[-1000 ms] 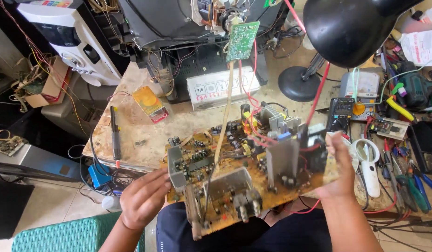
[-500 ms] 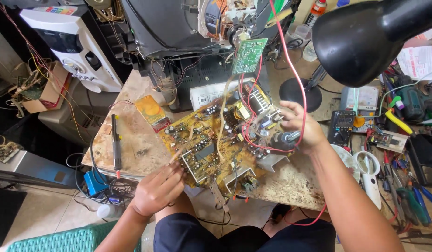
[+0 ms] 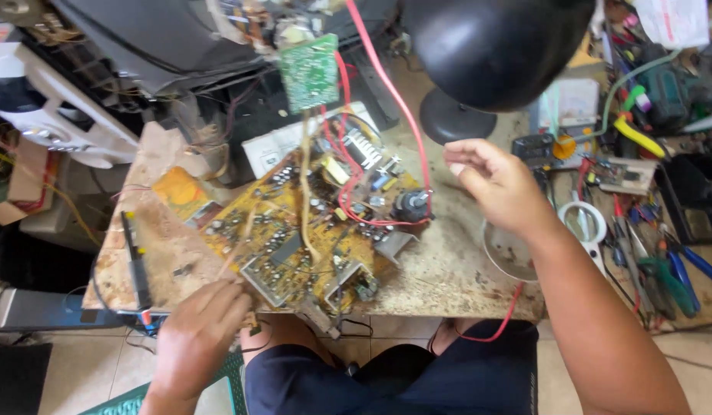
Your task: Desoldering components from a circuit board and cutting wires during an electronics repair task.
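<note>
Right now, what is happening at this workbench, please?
A person sits at a worn, cluttered table with a large yellow circuit board lying flat on it. The left hand rests at the board's near corner, at the table edge. The right hand hovers open above the table, just right of the board, holding nothing. Red wires run from the board up toward an opened television set. A black desk lamp hangs over the bench, and tools lie at the right.

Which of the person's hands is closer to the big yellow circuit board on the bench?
The left. The left hand rests at the front left edge of the yellow circuit board, seemingly touching it. The right hand hangs open in the air to the board's right, apart from it.
</note>
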